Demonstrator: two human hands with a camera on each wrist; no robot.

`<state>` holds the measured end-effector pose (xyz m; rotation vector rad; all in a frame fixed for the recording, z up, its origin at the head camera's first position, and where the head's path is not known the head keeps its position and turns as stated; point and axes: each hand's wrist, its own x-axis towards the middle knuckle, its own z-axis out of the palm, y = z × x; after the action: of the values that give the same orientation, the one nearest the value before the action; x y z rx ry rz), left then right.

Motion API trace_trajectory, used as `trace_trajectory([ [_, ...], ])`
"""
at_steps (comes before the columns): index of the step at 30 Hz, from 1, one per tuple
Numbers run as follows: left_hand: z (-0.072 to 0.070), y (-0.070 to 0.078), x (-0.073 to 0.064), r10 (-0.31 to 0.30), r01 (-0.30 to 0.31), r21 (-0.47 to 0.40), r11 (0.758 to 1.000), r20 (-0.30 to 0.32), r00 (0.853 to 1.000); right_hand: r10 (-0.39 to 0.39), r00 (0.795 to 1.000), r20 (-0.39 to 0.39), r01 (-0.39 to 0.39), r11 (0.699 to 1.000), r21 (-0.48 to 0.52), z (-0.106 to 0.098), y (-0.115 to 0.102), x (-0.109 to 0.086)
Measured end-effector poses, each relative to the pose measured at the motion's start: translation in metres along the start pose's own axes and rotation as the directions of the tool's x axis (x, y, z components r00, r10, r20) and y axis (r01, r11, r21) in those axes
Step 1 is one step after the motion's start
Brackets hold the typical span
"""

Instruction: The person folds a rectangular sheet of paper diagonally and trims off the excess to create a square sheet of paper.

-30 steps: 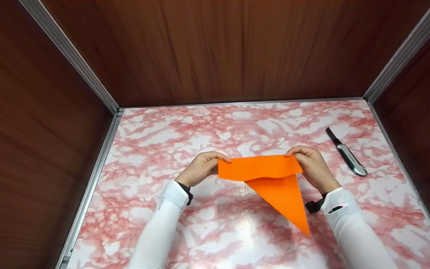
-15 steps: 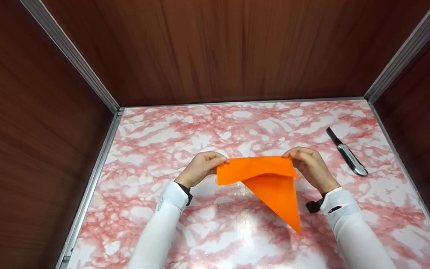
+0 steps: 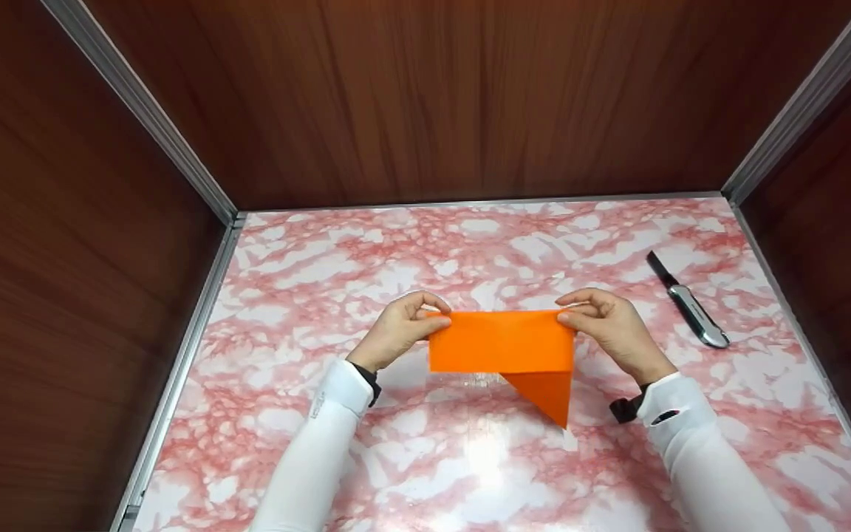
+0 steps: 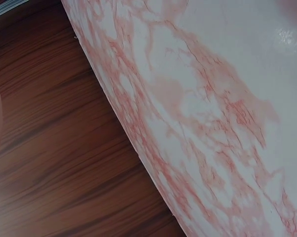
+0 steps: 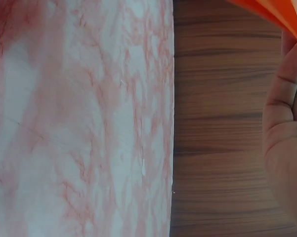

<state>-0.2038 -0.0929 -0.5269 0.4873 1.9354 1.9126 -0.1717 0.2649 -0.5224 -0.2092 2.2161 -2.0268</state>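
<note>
A folded orange paper [image 3: 503, 341] is held up above the pink marbled table [image 3: 470, 244], with a pointed flap hanging down at its lower right. My left hand [image 3: 398, 331] pinches its upper left corner. My right hand [image 3: 612, 325] pinches its upper right corner. In the right wrist view a strip of the orange paper [image 5: 281, 14] shows at the top right above my right hand [image 5: 286, 133]. The left wrist view shows only table and wooden wall.
A utility knife [image 3: 688, 302] with its black blade out lies on the table at the right, beyond my right hand. Wooden walls [image 3: 425, 96] with metal trim enclose the table at the back and on both sides.
The upper layer of the paper has come down flat over the hanging triangle, so less of the point shows below. Both hands stayed at the top corners.
</note>
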Motion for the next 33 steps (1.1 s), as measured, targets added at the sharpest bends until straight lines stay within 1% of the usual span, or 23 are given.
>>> trace_trajectory([
  [3, 0.000, 0.002, 0.000, -0.005, 0.005, 0.056, 0.998, -0.006, 1.000, 0.009, 1.000, -0.001, -0.009, 0.999, -0.049, -0.001, -0.001, -0.001],
  [8, 0.002, 0.006, 0.001, 0.021, -0.021, 0.162, 0.987, 0.004, 1.000, 0.007, 1.000, -0.011, -0.008, 0.993, -0.120, -0.003, -0.003, -0.003],
  [14, 0.002, 0.007, -0.001, 0.048, -0.048, 0.238, 0.970, 0.008, 0.999, 0.017, 1.000, -0.004, -0.017, 0.966, -0.258, -0.002, -0.005, -0.005],
  [18, 0.002, 0.007, -0.002, 0.075, -0.074, 0.275, 0.959, 0.009, 0.997, 0.005, 1.000, -0.005, -0.006, 0.955, -0.297, -0.001, -0.006, -0.005],
  [22, 0.001, 0.008, -0.002, 0.087, -0.085, 0.287, 0.954, 0.006, 0.996, -0.022, 1.000, -0.014, 0.017, 0.952, -0.307, 0.000, -0.008, -0.005],
  [25, 0.000, 0.009, -0.003, 0.080, -0.076, 0.296, 0.952, -0.002, 0.997, -0.036, 0.999, -0.038, 0.023, 0.950, -0.310, 0.001, -0.009, -0.006],
  [28, -0.002, 0.009, -0.004, 0.060, -0.051, 0.301, 0.952, -0.021, 0.998, -0.059, 0.996, -0.061, 0.036, 0.947, -0.321, 0.002, -0.009, -0.006],
  [31, -0.003, 0.009, -0.004, 0.042, -0.029, 0.285, 0.958, -0.037, 0.998, -0.083, 0.994, -0.071, 0.055, 0.943, -0.330, 0.004, -0.011, -0.008],
  [33, -0.004, 0.010, -0.005, 0.038, -0.026, 0.263, 0.965, -0.041, 0.998, -0.105, 0.992, -0.070, 0.075, 0.939, -0.336, 0.005, -0.012, -0.009],
])
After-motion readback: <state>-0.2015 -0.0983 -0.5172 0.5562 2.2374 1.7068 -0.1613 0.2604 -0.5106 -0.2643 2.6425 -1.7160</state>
